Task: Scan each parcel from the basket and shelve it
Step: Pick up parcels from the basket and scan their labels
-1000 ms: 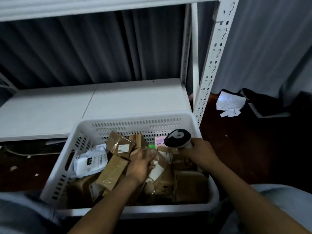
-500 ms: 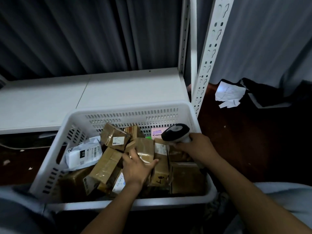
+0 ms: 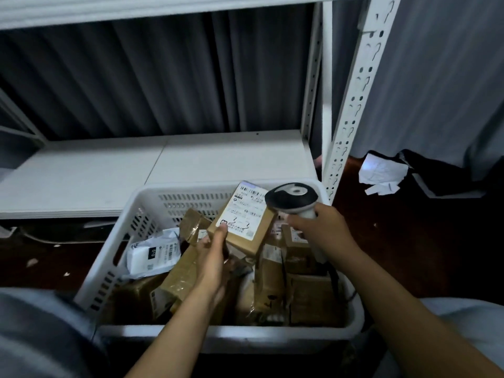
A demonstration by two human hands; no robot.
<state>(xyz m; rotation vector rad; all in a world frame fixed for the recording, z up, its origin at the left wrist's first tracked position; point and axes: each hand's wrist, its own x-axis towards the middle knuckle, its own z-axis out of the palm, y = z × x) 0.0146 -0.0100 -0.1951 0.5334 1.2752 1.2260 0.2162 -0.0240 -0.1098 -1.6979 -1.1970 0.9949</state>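
Above the far side of the white basket (image 3: 163, 190), the left hand (image 3: 215, 257) grips a small cardboard parcel (image 3: 245, 230) at its near end, thumb on the label, clear of the pile. The right hand (image 3: 324, 230) is wrapped round the handle of a barcode scanner (image 3: 291, 196), its head just right of the parcel's far end. This looks like the scan step; next, aim at the barcode, then move the parcel to the white shelf (image 3: 109, 173) beyond. Its long axis runs near-left to far-right, label facing up, barcode end farthest.
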